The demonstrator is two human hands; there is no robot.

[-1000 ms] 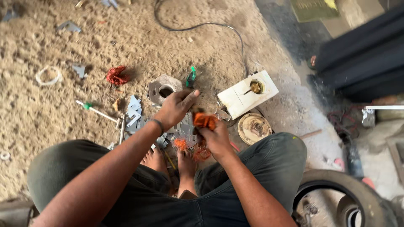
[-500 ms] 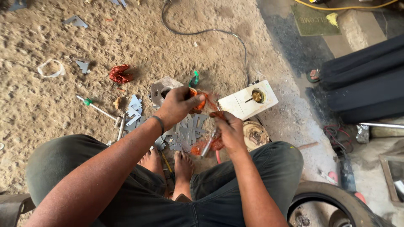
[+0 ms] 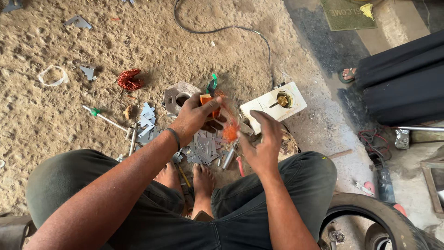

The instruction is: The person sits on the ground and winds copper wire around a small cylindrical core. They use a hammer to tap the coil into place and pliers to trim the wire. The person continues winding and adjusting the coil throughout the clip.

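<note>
From the head camera, the person sat on the sandy floor (image 3: pixel 55 120) with bare feet together; the left hand (image 3: pixel 194 118) was closed around a small orange bobbin (image 3: pixel 206 103), held just above a scatter of grey metal plates (image 3: pixel 203 149); the right hand (image 3: pixel 263 143) hovered beside it with fingers spread and loose, its thumb and forefinger near a blurred tuft of copper wire (image 3: pixel 230 132), though whether they pinched it I could not tell; a white socket box (image 3: pixel 273 105) lay just beyond the hands, a black cable (image 3: pixel 222 28) looping away from it; to the left the floor lay open, dotted with a red-copper wire coil (image 3: pixel 128 79), a green-handled tool (image 3: pixel 104 118) and a white ring (image 3: pixel 52 76); on the right a tyre (image 3: pixel 374 217) and black bars (image 3: pixel 402 76) hemmed in the room; a green rectangular mat (image 3: pixel 347 14) with pale lettering lay at the top edge.
</note>
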